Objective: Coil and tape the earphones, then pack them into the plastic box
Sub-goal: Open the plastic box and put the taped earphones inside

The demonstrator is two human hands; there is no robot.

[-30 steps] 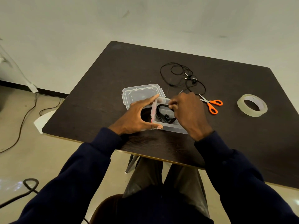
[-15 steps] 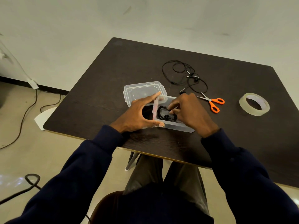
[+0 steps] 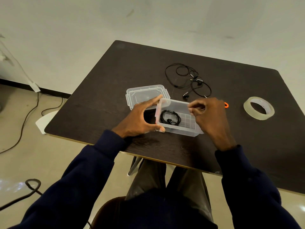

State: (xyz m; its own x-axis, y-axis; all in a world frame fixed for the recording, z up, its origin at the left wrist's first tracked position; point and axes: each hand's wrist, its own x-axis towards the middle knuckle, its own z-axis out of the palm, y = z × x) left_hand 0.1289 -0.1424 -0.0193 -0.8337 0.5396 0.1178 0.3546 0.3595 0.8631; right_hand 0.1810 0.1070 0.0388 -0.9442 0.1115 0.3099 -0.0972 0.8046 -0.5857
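One coiled earphone set [image 3: 170, 117] lies in the plastic box [image 3: 179, 130] — left hand [image 3: 140, 118] clamps its nine-o'clock end steady; right hand [image 3: 209, 116], fingers curled, hovers at three o'clock, grip unclear.

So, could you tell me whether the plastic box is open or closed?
Open: the lid lies flat on the table behind the plastic box, with coiled earphones inside.
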